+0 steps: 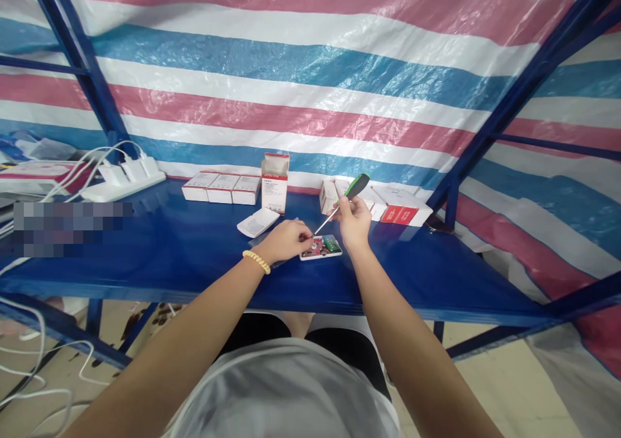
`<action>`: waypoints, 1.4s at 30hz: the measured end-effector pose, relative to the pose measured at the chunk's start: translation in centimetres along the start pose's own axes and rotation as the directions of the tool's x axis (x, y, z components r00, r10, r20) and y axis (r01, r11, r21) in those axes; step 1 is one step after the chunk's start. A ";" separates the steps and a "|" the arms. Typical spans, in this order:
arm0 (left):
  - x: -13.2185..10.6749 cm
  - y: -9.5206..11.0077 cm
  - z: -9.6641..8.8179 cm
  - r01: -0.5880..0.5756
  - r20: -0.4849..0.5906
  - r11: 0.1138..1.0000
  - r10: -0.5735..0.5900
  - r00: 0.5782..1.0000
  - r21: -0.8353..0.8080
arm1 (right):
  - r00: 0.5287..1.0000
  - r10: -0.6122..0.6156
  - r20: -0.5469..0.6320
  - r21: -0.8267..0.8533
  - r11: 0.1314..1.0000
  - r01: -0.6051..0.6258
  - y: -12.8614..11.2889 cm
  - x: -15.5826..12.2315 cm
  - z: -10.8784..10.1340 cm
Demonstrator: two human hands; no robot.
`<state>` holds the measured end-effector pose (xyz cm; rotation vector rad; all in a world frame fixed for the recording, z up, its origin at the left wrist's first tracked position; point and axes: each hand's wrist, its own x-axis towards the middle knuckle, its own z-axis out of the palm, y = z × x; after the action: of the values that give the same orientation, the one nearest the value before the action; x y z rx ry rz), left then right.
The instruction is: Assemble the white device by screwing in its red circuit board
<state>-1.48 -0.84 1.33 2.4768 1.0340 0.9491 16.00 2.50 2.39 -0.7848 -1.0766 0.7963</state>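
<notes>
Here, both forearms reach forward over the blue table and converge toward the middle. The right hand is raised and closed around a green-handled screwdriver, its shaft slanting down and leftward. The left hand sits lower, fingers bent together at the upper left edge of an open-faced white device, which lies on the table showing its circuit board; whether those fingers pinch anything, I cannot tell. They hide part of the device. Just beyond the left hand rests a white cover, with an upright open-topped carton behind it. Three small boxes lie left of the carton; more boxes sit behind the right hand, partly blocked by it.
</notes>
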 end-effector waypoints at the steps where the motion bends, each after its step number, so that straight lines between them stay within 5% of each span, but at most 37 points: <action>1: 0.0 -0.1 0.1 0.008 -0.010 1.000 -0.009 1.000 -0.010 | 1.000 -0.004 0.001 0.011 1.000 0.004 0.1 0.0 0.0; 10: 0.4 -0.9 0.3 0.203 0.018 0.960 -0.204 0.979 -0.191 | 0.998 -0.060 0.017 0.058 0.997 0.059 0.1 -0.2 0.4; 26: 0.8 -1.2 0.3 0.223 -0.119 0.903 -0.283 0.952 -0.367 | 0.998 -0.040 -0.055 0.238 0.970 0.052 -0.1 -0.2 0.5; 36: 0.5 -0.6 -0.4 0.189 0.038 0.918 -0.187 0.982 -0.348 | 0.974 -0.054 0.220 0.040 0.998 0.046 -2.3 0.7 1.3; 42: 0.5 -0.4 -0.7 0.191 0.093 0.898 -0.167 0.982 -0.396 | 0.848 -0.053 0.528 -0.249 0.944 0.214 -5.7 0.4 4.2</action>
<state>-1.95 -0.17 1.89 2.0211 0.9199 0.9205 13.12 0.70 8.66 -0.7531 -1.7524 0.7481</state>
